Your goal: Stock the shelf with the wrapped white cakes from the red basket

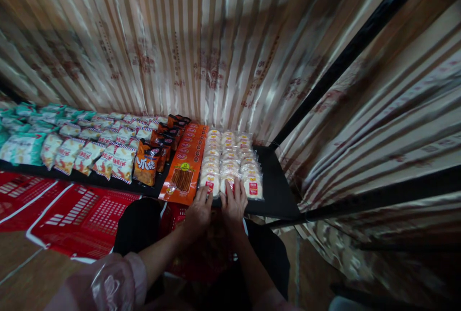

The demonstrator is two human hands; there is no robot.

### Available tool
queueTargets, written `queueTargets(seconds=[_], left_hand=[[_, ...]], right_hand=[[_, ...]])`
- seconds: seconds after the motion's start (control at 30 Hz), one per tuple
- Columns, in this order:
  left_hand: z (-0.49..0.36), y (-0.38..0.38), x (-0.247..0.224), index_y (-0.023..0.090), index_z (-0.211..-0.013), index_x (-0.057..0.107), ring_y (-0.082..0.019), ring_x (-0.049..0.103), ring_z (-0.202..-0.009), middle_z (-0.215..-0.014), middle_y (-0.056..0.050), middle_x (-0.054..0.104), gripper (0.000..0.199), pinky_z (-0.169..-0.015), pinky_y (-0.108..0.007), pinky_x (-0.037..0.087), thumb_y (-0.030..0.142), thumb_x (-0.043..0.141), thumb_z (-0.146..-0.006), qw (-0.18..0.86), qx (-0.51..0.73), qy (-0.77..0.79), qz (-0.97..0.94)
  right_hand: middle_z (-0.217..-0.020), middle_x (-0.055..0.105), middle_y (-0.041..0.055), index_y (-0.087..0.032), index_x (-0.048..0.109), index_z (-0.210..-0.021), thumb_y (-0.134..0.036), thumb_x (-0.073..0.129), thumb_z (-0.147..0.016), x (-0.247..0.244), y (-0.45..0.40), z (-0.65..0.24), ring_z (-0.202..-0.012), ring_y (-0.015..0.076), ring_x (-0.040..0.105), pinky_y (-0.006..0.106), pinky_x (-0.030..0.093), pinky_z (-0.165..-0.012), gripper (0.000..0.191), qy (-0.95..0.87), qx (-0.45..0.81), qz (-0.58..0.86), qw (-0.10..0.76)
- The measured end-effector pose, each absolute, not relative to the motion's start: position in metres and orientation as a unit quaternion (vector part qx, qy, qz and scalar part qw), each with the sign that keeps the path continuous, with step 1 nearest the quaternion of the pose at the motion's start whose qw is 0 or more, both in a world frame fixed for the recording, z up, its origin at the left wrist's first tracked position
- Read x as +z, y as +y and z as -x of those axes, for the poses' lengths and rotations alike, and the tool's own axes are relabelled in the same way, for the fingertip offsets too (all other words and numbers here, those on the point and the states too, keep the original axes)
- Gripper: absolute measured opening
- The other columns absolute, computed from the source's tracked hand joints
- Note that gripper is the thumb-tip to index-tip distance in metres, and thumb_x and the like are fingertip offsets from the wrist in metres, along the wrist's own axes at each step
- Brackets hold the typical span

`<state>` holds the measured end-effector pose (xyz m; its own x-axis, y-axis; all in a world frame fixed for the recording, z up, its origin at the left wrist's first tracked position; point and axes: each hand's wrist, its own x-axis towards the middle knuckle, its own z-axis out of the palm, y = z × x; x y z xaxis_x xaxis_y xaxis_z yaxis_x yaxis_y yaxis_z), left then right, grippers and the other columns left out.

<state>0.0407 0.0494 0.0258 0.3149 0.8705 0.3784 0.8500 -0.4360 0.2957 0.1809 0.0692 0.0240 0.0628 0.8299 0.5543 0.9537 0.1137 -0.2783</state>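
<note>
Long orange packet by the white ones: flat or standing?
Flat: the long orange packet lies face up on the black shelf, printed front showing.

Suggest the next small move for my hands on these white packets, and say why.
I'd probably slide the right hand over to the front of the right row: its fingers rest at the front of the middle row, the left hand is at the left row, and neither hand clearly covers the right one.
</note>
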Motion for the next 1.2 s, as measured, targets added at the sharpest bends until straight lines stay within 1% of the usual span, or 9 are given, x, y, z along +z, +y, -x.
queueTargets(seconds=[0.23, 0.47, 0.63, 0.8, 0.9, 1.0, 1.07, 1.13, 1.2], left_hand=[[-0.04, 0.047, 0.027, 0.008, -0.122, 0.05, -0.029, 0.041, -0.125, -0.128, -0.02, 0.049, 0.038, -0.099, -0.049, 0.043, 0.013, 0.041, -0.085, 0.007, 0.261, 0.517, -0.815], [-0.042, 0.05, 0.018, 0.006, -0.119, 0.051, -0.031, 0.042, -0.125, -0.128, -0.02, 0.05, 0.037, -0.099, -0.047, 0.044, 0.017, 0.047, -0.085, -0.017, 0.261, 0.501, -0.825], [-0.043, 0.048, 0.019, 0.008, -0.123, 0.049, -0.029, 0.043, -0.124, -0.129, -0.019, 0.051, 0.039, -0.098, -0.047, 0.044, 0.015, 0.046, -0.085, -0.018, 0.266, 0.506, -0.82], [-0.044, 0.047, 0.016, 0.006, -0.12, 0.051, -0.03, 0.044, -0.123, -0.128, -0.02, 0.051, 0.038, -0.097, -0.046, 0.044, 0.015, 0.048, -0.083, -0.03, 0.264, 0.51, -0.818], [-0.046, 0.048, 0.011, 0.007, -0.118, 0.053, -0.029, 0.045, -0.122, -0.127, -0.019, 0.051, 0.036, -0.099, -0.046, 0.043, 0.013, 0.046, -0.083, -0.047, 0.267, 0.519, -0.811], [-0.05, 0.049, 0.013, 0.01, -0.118, 0.053, -0.028, 0.042, -0.125, -0.13, -0.017, 0.049, 0.035, -0.101, -0.045, 0.041, 0.016, 0.045, -0.085, -0.068, 0.274, 0.513, -0.811], [-0.055, 0.05, 0.02, 0.011, -0.123, 0.05, -0.028, 0.038, -0.129, -0.135, -0.016, 0.046, 0.038, -0.102, -0.044, 0.04, 0.018, 0.044, -0.086, -0.084, 0.273, 0.505, -0.815], [-0.061, 0.052, 0.03, 0.012, -0.128, 0.046, -0.03, 0.031, -0.133, -0.14, -0.016, 0.039, 0.043, -0.104, -0.045, 0.037, 0.017, 0.043, -0.086, -0.097, 0.266, 0.5, -0.818], [-0.068, 0.055, 0.04, 0.014, -0.131, 0.043, -0.031, 0.025, -0.136, -0.143, -0.017, 0.035, 0.046, -0.105, -0.047, 0.033, 0.017, 0.043, -0.085, -0.107, 0.259, 0.511, -0.813]], right_hand=[[-0.144, 0.035, 0.0133, -0.019, 0.053, -0.126, -0.032, 0.04, -0.091, 0.02, 0.07, -0.182, -0.133, 0.029, 0.027, 0.046, 0.03, -0.1, 0.039, -0.677, -0.128, 0.647, 0.327], [-0.142, 0.04, 0.0125, -0.019, 0.05, -0.129, -0.029, 0.036, -0.092, 0.024, 0.073, -0.184, -0.134, 0.0283, 0.027, 0.049, 0.03, -0.101, 0.04, -0.713, -0.118, 0.619, 0.307], [-0.142, 0.04, 0.0126, -0.018, 0.049, -0.13, -0.027, 0.036, -0.093, 0.026, 0.074, -0.188, -0.135, 0.0284, 0.026, 0.05, 0.03, -0.101, 0.04, -0.727, -0.121, 0.598, 0.315], [-0.142, 0.04, 0.0121, -0.019, 0.05, -0.128, -0.024, 0.036, -0.092, 0.027, 0.074, -0.188, -0.134, 0.027, 0.027, 0.049, 0.031, -0.101, 0.039, -0.727, -0.122, 0.592, 0.326], [-0.141, 0.041, 0.0124, -0.018, 0.05, -0.128, -0.023, 0.037, -0.092, 0.029, 0.073, -0.187, -0.134, 0.0264, 0.028, 0.047, 0.032, -0.101, 0.039, -0.722, -0.123, 0.599, 0.324], [-0.141, 0.041, 0.0125, -0.018, 0.05, -0.128, -0.022, 0.036, -0.092, 0.034, 0.073, -0.192, -0.134, 0.0262, 0.027, 0.047, 0.031, -0.101, 0.039, -0.714, -0.124, 0.607, 0.327], [-0.142, 0.038, 0.0131, -0.018, 0.051, -0.127, -0.024, 0.035, -0.093, 0.038, 0.076, -0.202, -0.135, 0.0271, 0.025, 0.048, 0.03, -0.102, 0.039, -0.696, -0.13, 0.623, 0.333], [-0.145, 0.034, 0.0156, -0.016, 0.05, -0.129, -0.029, 0.034, -0.093, 0.041, 0.081, -0.216, -0.136, 0.0289, 0.022, 0.05, 0.028, -0.102, 0.041, -0.66, -0.138, 0.656, 0.341], [-0.146, 0.029, 0.0187, -0.012, 0.044, -0.133, -0.032, 0.032, -0.093, 0.042, 0.088, -0.231, -0.136, 0.0306, 0.02, 0.052, 0.029, -0.101, 0.046, -0.621, -0.134, 0.692, 0.342]])
